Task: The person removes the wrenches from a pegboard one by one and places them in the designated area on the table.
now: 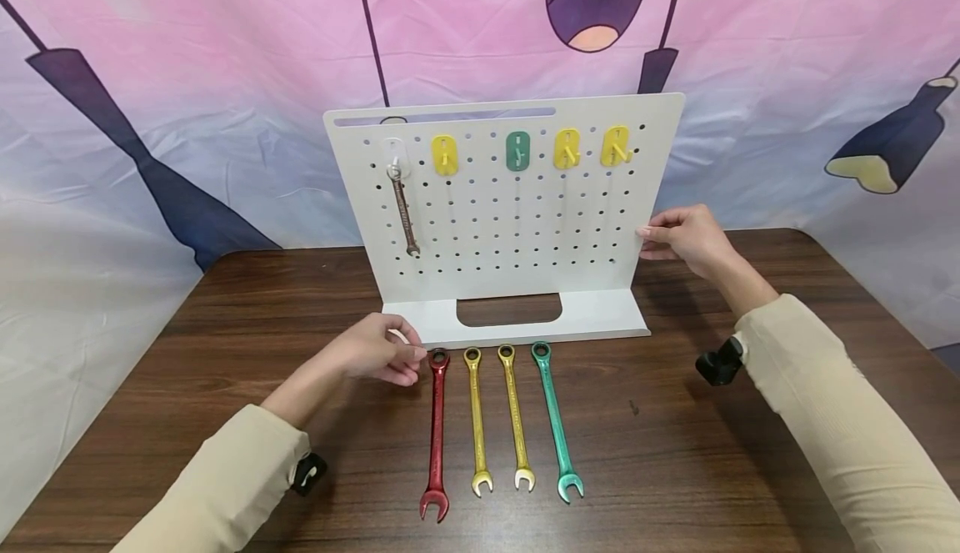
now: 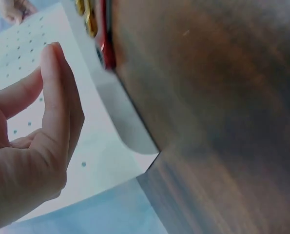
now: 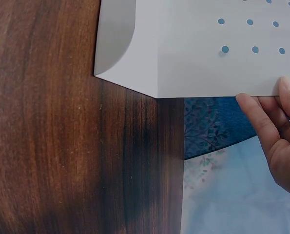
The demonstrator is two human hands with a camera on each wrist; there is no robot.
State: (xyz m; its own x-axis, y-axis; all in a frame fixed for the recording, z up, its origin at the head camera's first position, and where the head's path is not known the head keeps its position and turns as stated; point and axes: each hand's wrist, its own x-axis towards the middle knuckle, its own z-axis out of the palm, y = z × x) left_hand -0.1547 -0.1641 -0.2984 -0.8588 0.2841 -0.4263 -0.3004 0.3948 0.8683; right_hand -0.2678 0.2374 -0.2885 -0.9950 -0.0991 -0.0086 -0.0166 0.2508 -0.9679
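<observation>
A white pegboard stands on the table, its right edge pinched by my right hand, thumb in front and fingers behind. My left hand is by the board's lower left corner, fingers bent and nothing between them. Its fingertips are right beside the ring end of a red wrench. To the right of that lie a yellow wrench, another yellow wrench and a green wrench, open ends toward me. One small metal wrench hangs from a whitish hook at the upper left.
Along the board's top are a yellow hook, a green hook and two more yellow ones to their right. The base has a cut-out slot. A printed cloth hangs behind the brown wooden table.
</observation>
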